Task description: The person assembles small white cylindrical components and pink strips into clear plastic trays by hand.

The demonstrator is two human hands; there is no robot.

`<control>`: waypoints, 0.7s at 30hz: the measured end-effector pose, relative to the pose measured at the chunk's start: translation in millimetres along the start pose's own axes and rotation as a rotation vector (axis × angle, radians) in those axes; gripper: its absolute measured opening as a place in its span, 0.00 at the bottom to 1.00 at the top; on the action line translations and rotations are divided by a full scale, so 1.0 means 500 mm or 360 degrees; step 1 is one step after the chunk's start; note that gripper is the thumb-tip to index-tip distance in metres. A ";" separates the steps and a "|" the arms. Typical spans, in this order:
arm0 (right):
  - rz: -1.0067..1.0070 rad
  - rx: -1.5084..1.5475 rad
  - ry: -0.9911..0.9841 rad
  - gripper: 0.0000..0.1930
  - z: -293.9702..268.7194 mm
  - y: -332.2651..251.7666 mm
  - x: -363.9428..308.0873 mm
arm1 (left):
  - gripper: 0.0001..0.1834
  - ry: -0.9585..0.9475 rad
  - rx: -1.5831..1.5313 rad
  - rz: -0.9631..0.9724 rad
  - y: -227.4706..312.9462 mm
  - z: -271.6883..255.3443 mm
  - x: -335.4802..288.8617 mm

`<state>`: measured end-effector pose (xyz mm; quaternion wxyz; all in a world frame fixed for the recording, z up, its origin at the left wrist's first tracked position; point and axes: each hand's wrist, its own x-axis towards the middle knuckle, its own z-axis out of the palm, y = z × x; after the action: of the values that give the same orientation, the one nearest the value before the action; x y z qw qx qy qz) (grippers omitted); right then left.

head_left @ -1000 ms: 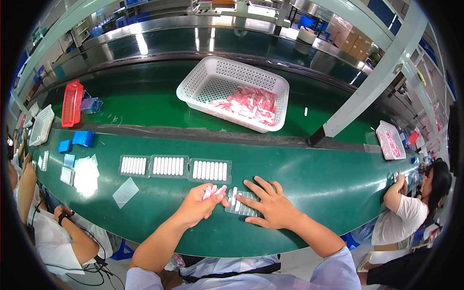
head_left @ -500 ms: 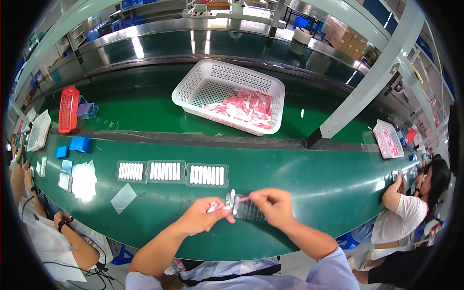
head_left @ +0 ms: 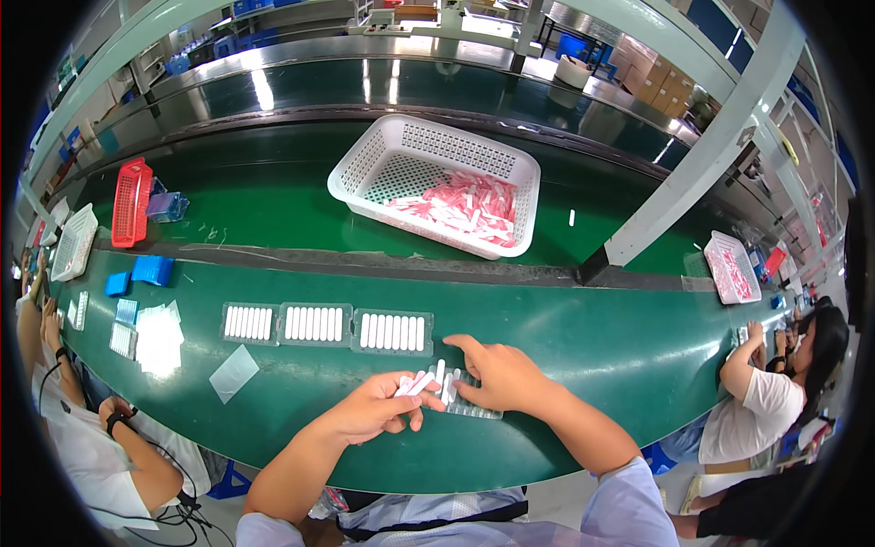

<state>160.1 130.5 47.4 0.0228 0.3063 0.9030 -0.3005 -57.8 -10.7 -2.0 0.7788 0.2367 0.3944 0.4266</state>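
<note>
My left hand (head_left: 378, 406) is closed around a few small flat white sticks (head_left: 416, 383) with rounded ends. Just right of it lies a clear ribbed plastic tray (head_left: 478, 410), with a few white sticks standing in its left slots. Over that tray is my right hand (head_left: 506, 376), its index finger stretched out and its thumb down by the sticks in the slots; I see nothing held in it. Beyond the hands, three clear trays filled with white sticks stand in a row: a left one (head_left: 249, 323), a middle one (head_left: 313, 324) and a right one (head_left: 393, 332).
A large white basket (head_left: 355, 187) of pink and white sticks stands beyond the dark ledge (head_left: 383, 262). To the left are clear sheets (head_left: 160, 342), a single sheet (head_left: 234, 374), blue blocks (head_left: 151, 271) and a red basket (head_left: 132, 205). A post (head_left: 693, 155) rises right; people sit both sides.
The pink stick in my right hand is no longer seen there. The right hand's fingers have spread over the tray, and another white stick shows in the slots. My left hand has hardly moved.
</note>
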 end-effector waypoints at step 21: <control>0.0086 0.1793 0.0183 0.10 0.036 0.014 -0.025 | 0.15 -0.0102 0.0409 -0.0006 0.007 0.022 -0.005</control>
<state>171.7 118.1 32.0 -0.1856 0.3101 0.5947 -0.7181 -51.4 -11.1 8.0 0.7551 0.3472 0.4210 0.3634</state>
